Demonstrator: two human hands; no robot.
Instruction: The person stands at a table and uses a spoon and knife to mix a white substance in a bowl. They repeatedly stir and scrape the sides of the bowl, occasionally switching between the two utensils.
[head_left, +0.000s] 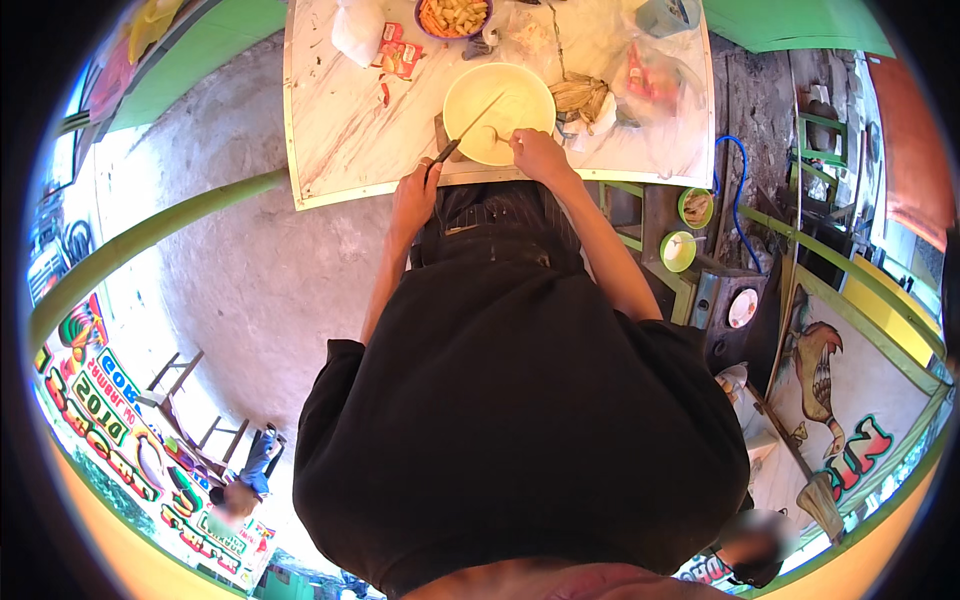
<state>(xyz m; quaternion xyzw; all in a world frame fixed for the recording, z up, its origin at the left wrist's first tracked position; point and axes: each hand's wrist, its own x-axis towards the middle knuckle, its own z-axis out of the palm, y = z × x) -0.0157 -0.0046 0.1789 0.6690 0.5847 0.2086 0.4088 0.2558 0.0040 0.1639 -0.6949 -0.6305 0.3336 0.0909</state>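
A wide pale yellow bowl (517, 90) stands near the front edge of the marble-patterned table (337, 142). My left hand (417, 187) is at that edge, closed on the black handle of a knife (448, 150), whose thin blade slants over the bowl. Over the bowl's right rim, my right hand (537, 152) holds a small metal spoon (493, 135) that reaches into the bowl. The bowl's contents are pale and hard to make out. A purple bowl of cut orange and pale yellow pieces (453, 16) stands farther back.
Dried husks (581, 97) lie right of the yellow bowl, beside a clear bag with red items (651, 79). Red sachets (397, 54) and a white plastic bag (358, 34) are at the left. Two green bowls sit low at the right. Two people are in the background.
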